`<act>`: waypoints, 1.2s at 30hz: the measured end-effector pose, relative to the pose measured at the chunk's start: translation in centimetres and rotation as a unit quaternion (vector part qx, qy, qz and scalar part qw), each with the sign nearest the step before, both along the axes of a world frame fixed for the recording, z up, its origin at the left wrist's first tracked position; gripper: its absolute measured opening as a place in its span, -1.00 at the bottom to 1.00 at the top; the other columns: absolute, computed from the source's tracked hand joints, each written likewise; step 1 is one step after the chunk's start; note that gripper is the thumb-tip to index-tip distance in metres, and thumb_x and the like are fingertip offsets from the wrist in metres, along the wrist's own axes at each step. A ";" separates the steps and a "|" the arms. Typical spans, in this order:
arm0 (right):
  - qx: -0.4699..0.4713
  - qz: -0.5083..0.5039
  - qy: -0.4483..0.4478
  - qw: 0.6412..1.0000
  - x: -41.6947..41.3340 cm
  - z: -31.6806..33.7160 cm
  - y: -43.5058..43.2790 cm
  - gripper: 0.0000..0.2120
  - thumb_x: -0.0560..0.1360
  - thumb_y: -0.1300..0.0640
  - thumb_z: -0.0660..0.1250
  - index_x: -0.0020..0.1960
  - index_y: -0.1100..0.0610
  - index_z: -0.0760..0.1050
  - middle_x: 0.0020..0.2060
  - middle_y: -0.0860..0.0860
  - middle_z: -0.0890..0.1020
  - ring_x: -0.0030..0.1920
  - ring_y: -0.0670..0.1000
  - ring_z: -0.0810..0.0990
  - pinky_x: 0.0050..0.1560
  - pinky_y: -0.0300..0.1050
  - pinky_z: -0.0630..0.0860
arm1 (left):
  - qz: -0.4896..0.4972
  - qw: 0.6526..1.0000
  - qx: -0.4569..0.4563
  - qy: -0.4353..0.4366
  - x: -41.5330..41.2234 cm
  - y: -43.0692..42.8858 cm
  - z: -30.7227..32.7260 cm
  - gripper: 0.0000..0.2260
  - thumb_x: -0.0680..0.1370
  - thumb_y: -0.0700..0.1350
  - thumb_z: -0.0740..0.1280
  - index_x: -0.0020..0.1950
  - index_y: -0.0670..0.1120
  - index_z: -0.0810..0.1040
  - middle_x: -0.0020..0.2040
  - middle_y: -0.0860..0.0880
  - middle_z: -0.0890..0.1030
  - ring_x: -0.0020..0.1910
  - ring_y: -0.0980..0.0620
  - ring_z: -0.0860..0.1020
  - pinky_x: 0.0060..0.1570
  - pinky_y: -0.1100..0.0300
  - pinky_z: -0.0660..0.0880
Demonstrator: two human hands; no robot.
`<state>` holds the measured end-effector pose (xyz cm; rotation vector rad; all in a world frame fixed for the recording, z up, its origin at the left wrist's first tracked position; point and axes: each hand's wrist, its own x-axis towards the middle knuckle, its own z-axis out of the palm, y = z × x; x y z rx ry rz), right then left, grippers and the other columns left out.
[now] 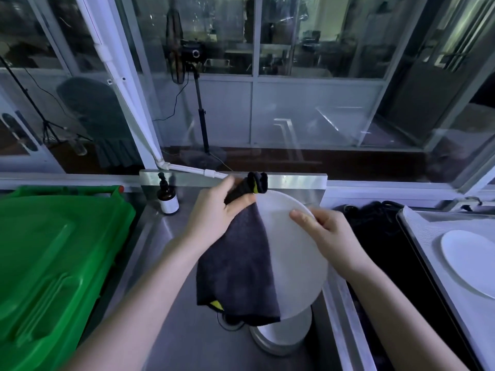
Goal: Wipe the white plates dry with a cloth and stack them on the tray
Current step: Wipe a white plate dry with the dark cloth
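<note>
I hold a white plate [294, 253] tilted up over the steel sink [171, 317]. My right hand [329, 236] grips its right rim, thumb on the face. My left hand [214, 212] grips a dark grey cloth [235, 269] bunched at the top, and the cloth hangs over the plate's left half. Under the held plate, more white plates [281, 336] lie stacked in the sink. At the far right another white plate [471, 266] lies on the tray [417, 228].
A green bin [53, 263] with its lid down fills the left side. A brown pump bottle [167, 196] stands at the sink's back left corner. A black mass [375, 218] lies between sink and tray. Glass windows rise behind the counter.
</note>
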<state>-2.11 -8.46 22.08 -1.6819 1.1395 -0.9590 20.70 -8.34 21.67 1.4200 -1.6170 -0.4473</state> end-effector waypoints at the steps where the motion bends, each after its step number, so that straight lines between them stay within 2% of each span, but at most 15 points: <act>1: -0.006 0.001 0.022 1.000 -0.1 0.2 -0.3 -0.58 0.60 0.03 0.32 -0.19 0.41 0.49 -0.39 0.07 0.45 -0.36 -0.02 0.40 -0.32 -0.12 0.28 | -0.021 0.999 0.019 -0.020 0.0 0.2 0.2 -0.73 0.52 0.07 0.41 0.12 -0.04 0.54 -0.10 0.06 0.66 -0.08 0.07 0.60 -0.02 0.16 0.46; 4: -0.004 0.009 0.065 0.998 -0.3 0.8 -1.1 -0.66 0.60 0.01 0.32 -0.23 0.23 0.54 -0.41 -0.03 0.45 -0.39 -0.07 0.40 -0.36 -0.16 0.30 | -0.113 0.977 0.142 -0.113 1.1 0.6 0.9 -0.37 0.30 0.18 0.55 0.31 0.22 0.38 0.09 0.16 0.61 0.12 0.14 0.54 0.12 0.27 0.43; 6: -0.001 0.019 0.083 0.996 -0.5 1.1 -1.6 -0.66 0.61 -0.02 0.31 -0.15 0.25 0.57 -0.37 0.01 0.47 -0.34 -0.05 0.42 -0.30 -0.13 0.31 | -0.129 0.966 0.176 -0.135 1.6 0.9 0.8 -0.24 0.18 0.17 0.58 0.30 0.33 0.31 0.13 0.27 0.56 0.13 0.25 0.49 0.11 0.38 0.42; 8: -0.007 0.026 0.090 0.996 -0.5 1.5 -2.0 -0.60 0.61 -0.05 0.30 -0.04 0.34 0.55 -0.32 0.09 0.48 -0.28 -0.01 0.41 -0.23 -0.08 0.30 | -0.105 0.982 0.135 -0.084 1.3 0.7 0.3 -0.40 0.28 0.03 0.61 0.20 0.29 0.40 0.03 0.35 0.55 0.08 0.27 0.51 0.02 0.52 0.37; 11: -0.057 0.038 0.129 0.989 0.1 2.0 -2.1 -0.56 0.60 -0.06 0.31 -0.03 0.38 0.53 -0.33 0.22 0.50 -0.32 0.04 0.40 -0.26 -0.06 0.29 | -0.067 0.993 0.093 -0.033 0.7 -0.1 0.2 -0.66 0.41 -0.04 0.54 0.07 0.17 0.47 -0.02 0.18 0.64 0.03 0.14 0.58 0.05 0.30 0.45; 13: -0.090 0.060 0.156 0.982 0.5 2.2 -2.0 -0.57 0.60 -0.06 0.30 -0.04 0.36 0.55 -0.26 0.28 0.58 -0.29 0.17 0.45 -0.24 0.00 0.38 | -0.075 0.991 0.109 -0.036 0.7 -0.4 0.2 -0.77 0.43 0.00 0.52 -0.03 0.15 0.50 -0.06 0.15 0.66 -0.01 0.17 0.59 0.04 0.24 0.48; 15: -0.106 0.082 0.172 0.976 0.9 2.4 -1.9 -0.57 0.62 -0.03 0.29 -0.06 0.38 0.53 -0.22 0.31 0.57 -0.29 0.13 0.43 -0.23 -0.01 0.34 | -0.086 0.987 0.132 -0.040 0.7 -0.5 -0.1 -0.83 0.42 0.03 0.53 -0.15 0.16 0.54 -0.17 0.23 0.65 -0.15 0.30 0.57 -0.11 0.35 0.45; 17: -0.121 0.094 0.189 0.970 1.2 2.5 -1.9 -0.56 0.63 0.00 0.29 -0.17 0.40 0.46 -0.33 0.27 0.45 -0.31 0.02 0.34 -0.25 -0.04 0.22 | -0.086 0.986 0.141 -0.027 0.5 -0.4 -0.6 -0.86 0.41 0.00 0.54 -0.20 0.14 0.58 -0.28 0.28 0.63 -0.26 0.35 0.54 -0.23 0.40 0.41; 21: -0.130 0.063 0.185 0.972 0.6 1.8 -2.5 -0.54 0.62 -0.02 0.30 -0.23 0.35 0.40 -0.41 0.03 0.34 -0.35 -0.08 0.27 -0.31 -0.09 0.18 | -0.015 0.986 0.110 0.123 -0.3 1.1 -2.9 -0.88 0.43 -0.05 0.52 -0.12 0.06 0.62 -0.18 0.15 0.70 -0.17 0.29 0.61 -0.14 0.34 0.48; 23: -0.087 -0.011 0.118 0.989 0.1 0.7 -2.5 -0.53 0.61 -0.04 0.32 -0.23 0.36 0.41 -0.41 0.02 0.35 -0.36 -0.08 0.27 -0.32 -0.08 0.19 | 0.068 0.958 0.127 0.247 -0.8 2.3 -4.7 -0.85 0.45 0.02 0.48 -0.06 0.00 0.64 -0.14 0.07 0.72 -0.09 0.16 0.66 -0.08 0.23 0.54; 26: -0.019 -0.110 -0.008 0.994 0.0 -1.4 -1.5 -0.49 0.59 -0.02 0.35 -0.37 0.20 0.20 -0.43 -0.01 0.23 -0.38 -0.05 0.20 -0.34 -0.06 0.11 | 0.135 0.902 0.177 0.371 -1.6 3.3 -6.1 -0.87 0.52 -0.02 0.44 -0.01 -0.05 0.65 -0.13 0.06 0.73 -0.07 0.08 0.68 -0.08 0.19 0.57; 29: -0.014 -0.076 0.020 0.997 -0.2 -2.1 -0.9 -0.53 0.59 0.01 0.34 -0.38 0.04 0.19 -0.46 -0.08 0.24 -0.41 -0.09 0.21 -0.36 -0.12 0.13 | 0.105 0.945 0.154 0.268 -0.6 2.8 -5.2 -0.92 0.49 -0.05 0.47 -0.11 -0.04 0.64 -0.21 0.12 0.71 -0.18 0.20 0.65 -0.26 0.41 0.49; 31: -0.044 -0.001 0.093 0.995 -0.1 -1.4 -1.1 -0.55 0.59 0.02 0.35 -0.37 0.07 0.22 -0.47 -0.11 0.23 -0.44 -0.14 0.19 -0.41 -0.20 0.11 | 0.036 0.979 0.156 0.128 0.2 1.8 -4.1 -0.83 0.42 -0.02 0.53 -0.18 -0.08 0.62 -0.26 0.05 0.68 -0.30 0.20 0.58 -0.30 0.31 0.44; 33: -0.086 0.076 0.160 0.980 0.6 -0.5 -1.1 -0.54 0.60 0.04 0.34 -0.36 0.17 0.24 -0.44 -0.06 0.24 -0.42 -0.14 0.20 -0.39 -0.17 0.11 | -0.026 0.983 0.183 -0.002 0.1 0.9 -3.0 -0.73 0.35 0.05 0.58 -0.25 -0.10 0.60 -0.34 0.04 0.60 -0.38 0.21 0.46 -0.33 0.23 0.36; 36: -0.113 0.095 0.163 0.976 1.2 0.1 -1.2 -0.56 0.61 0.05 0.33 -0.29 0.34 0.36 -0.42 0.09 0.30 -0.37 -0.11 0.27 -0.32 -0.10 0.16 | -0.038 0.980 0.193 0.025 -0.4 0.6 -2.4 -0.62 0.27 0.13 0.52 -0.18 -0.16 0.63 -0.28 -0.06 0.64 -0.29 0.12 0.49 -0.23 0.12 0.40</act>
